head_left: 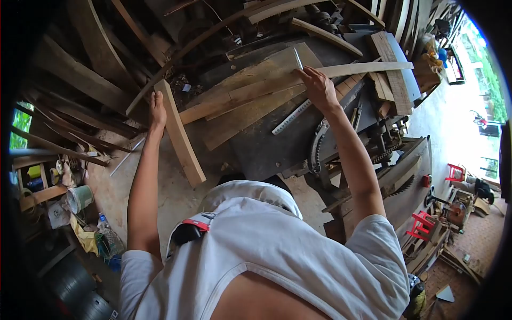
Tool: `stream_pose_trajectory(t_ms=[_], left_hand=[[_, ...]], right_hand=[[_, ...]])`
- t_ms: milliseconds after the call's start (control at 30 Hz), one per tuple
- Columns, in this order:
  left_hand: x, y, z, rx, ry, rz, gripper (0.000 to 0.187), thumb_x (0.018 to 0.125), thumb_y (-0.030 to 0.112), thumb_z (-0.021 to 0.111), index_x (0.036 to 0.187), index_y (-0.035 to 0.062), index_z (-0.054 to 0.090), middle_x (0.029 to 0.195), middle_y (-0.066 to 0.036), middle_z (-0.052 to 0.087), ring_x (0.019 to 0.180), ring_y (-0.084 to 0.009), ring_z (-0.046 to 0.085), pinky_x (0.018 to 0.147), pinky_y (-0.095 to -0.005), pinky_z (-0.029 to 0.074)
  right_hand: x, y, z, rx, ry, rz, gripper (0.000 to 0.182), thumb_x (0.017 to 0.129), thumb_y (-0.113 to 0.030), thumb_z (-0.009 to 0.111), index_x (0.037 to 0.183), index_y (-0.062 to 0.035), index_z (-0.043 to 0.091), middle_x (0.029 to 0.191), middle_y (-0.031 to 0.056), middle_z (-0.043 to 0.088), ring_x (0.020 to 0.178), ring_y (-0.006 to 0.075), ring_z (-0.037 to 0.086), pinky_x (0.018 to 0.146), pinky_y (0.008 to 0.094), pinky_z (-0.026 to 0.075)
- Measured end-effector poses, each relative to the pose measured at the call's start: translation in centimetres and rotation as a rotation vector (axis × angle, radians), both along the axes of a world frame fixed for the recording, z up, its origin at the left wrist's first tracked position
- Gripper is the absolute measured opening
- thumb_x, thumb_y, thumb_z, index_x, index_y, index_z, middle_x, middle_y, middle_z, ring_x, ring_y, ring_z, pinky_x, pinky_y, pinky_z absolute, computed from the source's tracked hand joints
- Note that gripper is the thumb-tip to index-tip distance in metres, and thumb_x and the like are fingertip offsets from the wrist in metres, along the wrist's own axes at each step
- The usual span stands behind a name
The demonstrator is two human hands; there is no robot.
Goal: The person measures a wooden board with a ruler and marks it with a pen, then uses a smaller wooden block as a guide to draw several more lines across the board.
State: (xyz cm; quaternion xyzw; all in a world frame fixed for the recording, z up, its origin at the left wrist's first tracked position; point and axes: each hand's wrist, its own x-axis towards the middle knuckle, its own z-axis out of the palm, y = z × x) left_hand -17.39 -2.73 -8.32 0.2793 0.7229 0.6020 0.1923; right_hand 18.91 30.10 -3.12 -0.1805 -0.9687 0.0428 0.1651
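Observation:
My left hand [157, 113] is against the left side of a short, straight wooden board [180, 138], fingers together along its edge and the thumb hidden. That board is set crosswise at the left end of a long, curved wooden piece [234, 97]. In my right hand [320, 89] is a slim, silver, pen-like tool [297, 57], pinched and pointing away from me. This hand rests over the curved piece near its middle. Beneath lies a wide, flat board [226, 133] on a dark worktable [256, 154]. A white marked ruler [290, 117] lies below my right wrist.
Long planks [85, 69] lean at the left and back. More timber [392, 74] lies at the table's right end. A toothed metal part [318, 146] and machinery [394, 181] stand close to my right forearm. Red stools [421, 224] are farther right. Buckets [80, 197] stand left.

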Motion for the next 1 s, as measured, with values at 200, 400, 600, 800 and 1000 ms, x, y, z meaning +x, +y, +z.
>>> stream_pose_trajectory(t_ms=[200,400,600,800,1000], left_hand=[[4.3,0.7,1.7,0.007,-0.038,0.032,0.070,0.102,0.050,0.043,0.145,-0.0045,0.038,0.149,-0.020,0.042,0.141,-0.0276,0.036,0.115,-0.0343,0.027],[3.5,4.2,3.0,-0.073,0.021,0.151,0.072,0.102,0.051,0.042,0.146,-0.0055,0.035,0.151,-0.022,0.040,0.142,-0.0294,0.034,0.116,-0.0354,0.026],[4.8,7.3,1.6,0.028,0.133,0.051,0.064,0.104,0.049,0.035,0.135,-0.0061,0.044,0.133,-0.022,0.054,0.125,-0.0297,0.051,0.104,-0.0364,0.038],[4.6,7.9,-1.2,-0.076,0.102,0.078,0.073,0.103,0.053,0.032,0.144,-0.0069,0.031,0.145,-0.025,0.039,0.136,-0.0334,0.038,0.111,-0.0382,0.030],[3.8,7.3,-3.0,-0.182,0.057,0.147,0.086,0.101,0.061,0.028,0.151,-0.0076,0.016,0.157,-0.028,0.021,0.147,-0.0365,0.022,0.119,-0.0402,0.021]], right_hand=[[1.9,2.1,0.9,0.005,-0.157,-0.083,0.043,0.077,0.002,0.058,0.118,-0.0113,0.060,0.108,0.0094,0.064,0.100,0.0298,0.065,0.083,0.0391,0.056],[2.2,0.5,0.7,-0.107,-0.002,-0.128,0.067,0.083,0.006,0.055,0.144,-0.0215,0.047,0.128,0.0160,0.061,0.107,0.0373,0.063,0.084,0.0430,0.055],[2.3,-5.4,2.3,-0.236,0.209,-0.199,0.059,0.081,0.011,0.055,0.132,-0.0173,0.058,0.114,0.0152,0.068,0.097,0.0340,0.069,0.080,0.0419,0.055],[1.7,-12.0,2.8,-0.345,0.324,-0.064,0.054,0.074,0.007,0.060,0.125,-0.0111,0.060,0.094,0.0108,0.066,0.090,0.0320,0.066,0.076,0.0389,0.053],[0.8,-17.3,2.4,-0.411,0.252,-0.022,0.041,0.080,-0.001,0.065,0.120,-0.0118,0.063,0.091,0.0064,0.061,0.086,0.0262,0.059,0.072,0.0367,0.052]])
